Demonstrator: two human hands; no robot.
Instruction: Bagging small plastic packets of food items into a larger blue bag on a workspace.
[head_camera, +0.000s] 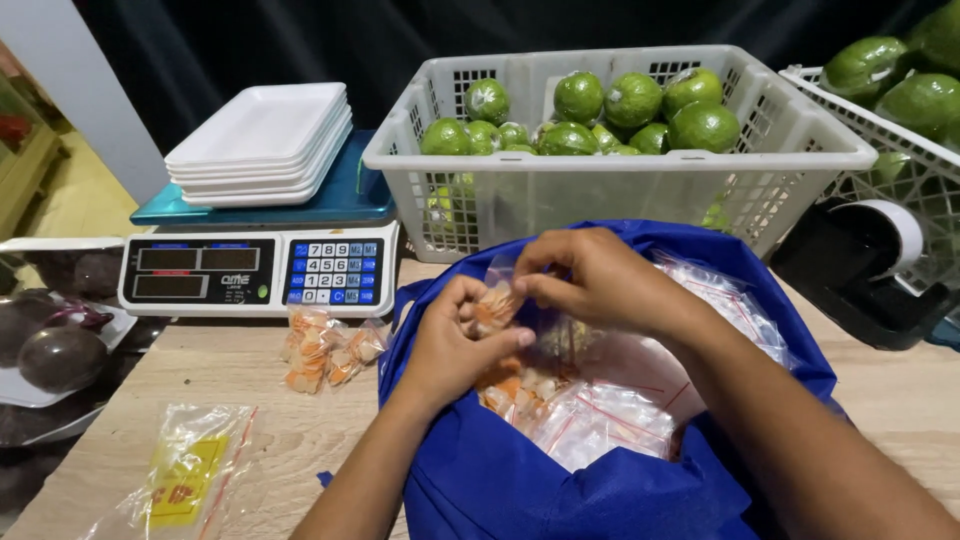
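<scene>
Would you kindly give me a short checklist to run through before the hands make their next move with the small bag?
1. Small bag of orange and white pieces pinched by both hands: ok.
2. Left hand and right hand over the blue bag: ok.
3. Small bag sealed: cannot tell.
4. Filled bag lying on the table beside the scale: ok.
5. Scale platform free: not ok, white trays are stacked on it.

Bare table (300, 430) left of blue bag (520, 480); basket (620, 190) and scale (260, 270) behind.
</scene>
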